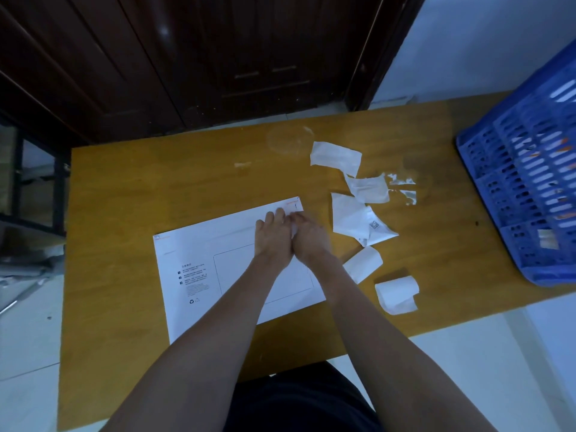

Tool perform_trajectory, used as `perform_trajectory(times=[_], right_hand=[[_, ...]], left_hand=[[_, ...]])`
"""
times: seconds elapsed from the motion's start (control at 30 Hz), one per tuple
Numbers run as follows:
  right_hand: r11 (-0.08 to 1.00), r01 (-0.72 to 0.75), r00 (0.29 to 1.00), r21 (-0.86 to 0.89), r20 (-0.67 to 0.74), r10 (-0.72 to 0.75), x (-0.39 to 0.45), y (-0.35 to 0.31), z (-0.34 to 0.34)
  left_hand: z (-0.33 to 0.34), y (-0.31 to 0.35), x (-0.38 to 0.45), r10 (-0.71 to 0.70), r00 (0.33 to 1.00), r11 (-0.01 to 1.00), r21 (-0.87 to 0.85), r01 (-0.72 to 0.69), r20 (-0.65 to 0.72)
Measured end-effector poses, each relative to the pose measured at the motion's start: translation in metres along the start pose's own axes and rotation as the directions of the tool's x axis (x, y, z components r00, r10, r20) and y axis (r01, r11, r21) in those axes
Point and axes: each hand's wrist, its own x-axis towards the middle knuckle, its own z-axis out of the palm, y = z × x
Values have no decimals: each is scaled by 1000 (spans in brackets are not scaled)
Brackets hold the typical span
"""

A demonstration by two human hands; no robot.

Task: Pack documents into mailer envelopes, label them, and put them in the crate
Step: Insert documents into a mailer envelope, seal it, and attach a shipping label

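Mid-task, probably sealing stage. White envelope (218, 272) flat at table (124, 182) center. Left hand (272, 241) fingers straight, pressing top edge; right hand (308, 238) pinching small white strip. Crate (530, 194) at 3 o'clock, envelopes inside. Label, crating left.

A single wide-angle view from the person's head looks forward and steeply down over the yellow-brown wooden bench (124, 188), close enough that both forearms run up from the bottom edge. It faces a dark wooden door (237, 57) beyond; a blue slotted plastic crate (530, 188) is cut off at right.
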Motion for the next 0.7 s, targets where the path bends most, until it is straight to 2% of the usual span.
perform_trajectory(times=[0.13, 0.27, 0.43, 0.57, 0.7], right_hand=[[996, -21, 999, -83, 22, 23, -9, 5, 12], [989, -32, 999, -146, 10, 34, -11, 0, 15], [994, -78, 997, 79, 13, 77, 0, 1, -7], [999, -29, 998, 46, -53, 31, -8, -3, 3], [1000, -25, 994, 4, -106, 26, -16, -5, 19]], left_hand=[[12, -5, -9, 6, 1000, 999, -35, -6, 6], [16, -8, -9, 29, 1000, 1000, 0, -29, 8], [4, -12, 1, 12, 998, 983, -183, -1, 56], [2, -9, -8, -58, 995, 997, -56, 53, -82], [16, -13, -33, -303, 939, 953, -76, 295, -164]])
